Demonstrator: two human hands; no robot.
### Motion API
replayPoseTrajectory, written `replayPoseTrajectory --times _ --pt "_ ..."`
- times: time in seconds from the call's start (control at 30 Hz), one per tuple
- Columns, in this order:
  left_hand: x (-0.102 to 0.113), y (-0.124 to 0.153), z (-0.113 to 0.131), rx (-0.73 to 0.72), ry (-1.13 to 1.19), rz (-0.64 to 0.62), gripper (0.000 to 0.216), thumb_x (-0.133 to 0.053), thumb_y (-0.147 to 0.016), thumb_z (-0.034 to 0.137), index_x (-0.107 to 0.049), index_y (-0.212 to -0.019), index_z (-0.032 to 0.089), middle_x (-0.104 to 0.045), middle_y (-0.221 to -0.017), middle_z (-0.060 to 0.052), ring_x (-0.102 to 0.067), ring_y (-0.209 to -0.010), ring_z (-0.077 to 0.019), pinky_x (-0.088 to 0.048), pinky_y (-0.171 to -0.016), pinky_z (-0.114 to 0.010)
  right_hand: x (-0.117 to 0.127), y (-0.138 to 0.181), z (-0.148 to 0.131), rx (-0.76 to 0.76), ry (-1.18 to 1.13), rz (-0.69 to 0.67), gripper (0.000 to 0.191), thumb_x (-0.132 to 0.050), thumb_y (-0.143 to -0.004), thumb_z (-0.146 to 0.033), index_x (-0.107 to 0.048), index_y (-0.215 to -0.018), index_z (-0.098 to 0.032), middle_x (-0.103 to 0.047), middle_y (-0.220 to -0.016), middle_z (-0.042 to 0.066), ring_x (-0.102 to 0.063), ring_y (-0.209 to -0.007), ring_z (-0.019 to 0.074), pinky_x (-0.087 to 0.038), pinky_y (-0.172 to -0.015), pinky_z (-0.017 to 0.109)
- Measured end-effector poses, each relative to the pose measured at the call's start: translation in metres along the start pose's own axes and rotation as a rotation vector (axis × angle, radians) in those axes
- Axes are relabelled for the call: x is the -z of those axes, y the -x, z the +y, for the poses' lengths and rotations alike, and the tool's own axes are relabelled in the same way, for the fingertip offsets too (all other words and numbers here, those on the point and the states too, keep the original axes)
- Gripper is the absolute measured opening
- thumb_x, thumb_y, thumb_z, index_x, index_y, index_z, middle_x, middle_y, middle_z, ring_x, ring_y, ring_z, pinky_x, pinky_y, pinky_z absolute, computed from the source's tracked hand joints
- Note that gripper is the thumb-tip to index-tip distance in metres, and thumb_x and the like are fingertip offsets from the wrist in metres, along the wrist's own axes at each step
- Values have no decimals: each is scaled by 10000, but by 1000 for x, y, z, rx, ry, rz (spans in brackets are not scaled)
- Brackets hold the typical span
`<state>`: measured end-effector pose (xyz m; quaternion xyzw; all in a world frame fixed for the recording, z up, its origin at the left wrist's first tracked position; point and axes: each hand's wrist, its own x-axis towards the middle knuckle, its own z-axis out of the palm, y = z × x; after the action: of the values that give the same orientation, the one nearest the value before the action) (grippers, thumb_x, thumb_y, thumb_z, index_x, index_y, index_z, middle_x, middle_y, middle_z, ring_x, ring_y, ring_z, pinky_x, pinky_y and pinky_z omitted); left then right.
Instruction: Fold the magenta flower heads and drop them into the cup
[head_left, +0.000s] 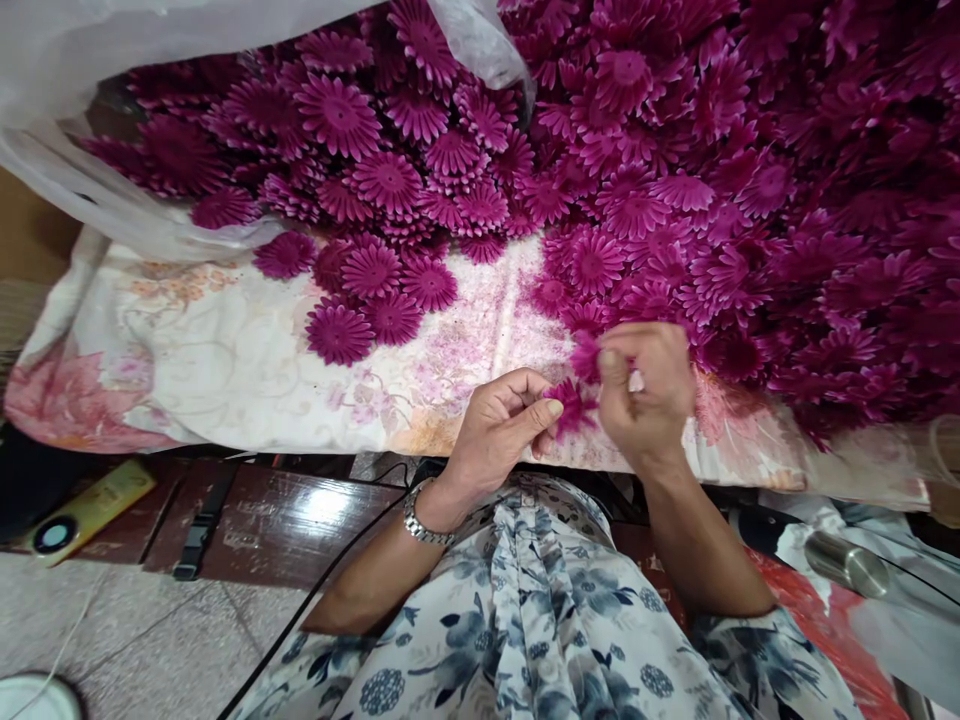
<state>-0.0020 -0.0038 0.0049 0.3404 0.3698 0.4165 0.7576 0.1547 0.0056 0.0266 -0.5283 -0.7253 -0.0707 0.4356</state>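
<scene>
Near the front edge of the cloth-covered table, my left hand (510,418) pinches a magenta artificial flower (571,408) between thumb and fingers. Just right of it and slightly higher is my right hand (646,385), curled closed and a little blurred. Its thumb and fingers meet at a second magenta flower piece (586,355), which shows at their left side. The two pieces are close together; I cannot tell whether they are joined. Beyond my hands, a large heap of magenta flowers (622,210) covers the right and back of the table.
A clear plastic bag (142,60) lies open at the back left around more flower heads (341,115). Several loose flower heads (341,332) rest on the floral cloth (217,370). Below the table are a brown bench (292,525), a yellow object (97,510) and a metal cylinder (847,563).
</scene>
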Motion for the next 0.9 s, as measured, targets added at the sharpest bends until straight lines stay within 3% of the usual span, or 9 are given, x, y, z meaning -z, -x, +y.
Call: replayPoseTrajectory --times 0.07,0.13,0.23,0.37,0.6,0.67,0.73,0.83,0.9 --pt "1 0 1 -16 11 36 230 -750 -671 316 -583 -686 159 -520 -497 52 -462 -398 -53 -373 -386 -167 7 -4 8 -53 81 101 108 -485 -867 -146 -549 -817 -218 -590 -716 29 -565 -710 175 -435 -674 333" --pt "1 -1 4 -49 42 81 219 -762 -649 303 -600 -693 163 -525 -501 50 -478 -416 -59 -398 -408 -174 13 -6 13 -93 110 95 111 -490 -873 -157 -572 -915 -220 -594 -749 31 -564 -692 166 -436 -655 315" --pt "0 -3 8 -99 84 114 206 -759 -645 297 -616 -724 172 -550 -526 44 -511 -446 -76 -439 -443 -194 17 -5 12 -101 36 -78 197 -478 -878 -149 -594 -1022 -217 -613 -809 37 -568 -711 157 -443 -660 299" --pt "0 -4 10 -151 94 129 170 -744 -667 274 -620 -721 171 -561 -569 39 -510 -454 -67 -439 -444 -190 17 -2 13 -58 87 -219 206 -463 -876 -150 -648 -952 -200 -576 -725 34 -537 -695 154 -437 -659 292" --pt "0 -7 8 -181 37 155 160 -737 -677 275 -627 -730 171 -573 -595 38 -513 -465 -63 -431 -435 -180 30 -9 23 -55 412 -128 346 -604 -827 -348 -611 -1167 -281 -572 -1138 107 -514 -1030 284 -372 -864 449" --pt "-1 -7 6 -172 11 154 174 -739 -676 290 -639 -755 172 -571 -575 39 -512 -453 -67 -434 -431 -183 26 -9 15 -32 264 -131 332 -642 -800 -360 -629 -1116 -261 -601 -1082 100 -538 -991 260 -402 -850 426" --pt "-2 -7 4 -172 -17 146 179 -732 -687 302 -652 -782 173 -589 -582 30 -525 -462 -75 -449 -442 -192 18 -7 4 -48 1 -266 252 -644 -800 -355 -642 -1018 -227 -629 -979 81 -565 -920 220 -442 -806 383" --pt "-3 -4 2 -210 -54 141 151 -719 -707 292 -672 -795 179 -628 -634 16 -553 -502 -83 -469 -472 -196 6 -3 -8 -208 -397 -470 127 -614 -827 -317 -610 -850 -192 -625 -810 30 -581 -786 153 -471 -715 306" --pt "-2 -3 1 -234 -63 141 128 -714 -715 278 -679 -796 186 -633 -643 18 -558 -514 -83 -468 -479 -191 2 0 -12 -345 -540 -471 101 -621 -818 -275 -580 -805 -184 -603 -744 -2 -570 -704 118 -462 -642 256"
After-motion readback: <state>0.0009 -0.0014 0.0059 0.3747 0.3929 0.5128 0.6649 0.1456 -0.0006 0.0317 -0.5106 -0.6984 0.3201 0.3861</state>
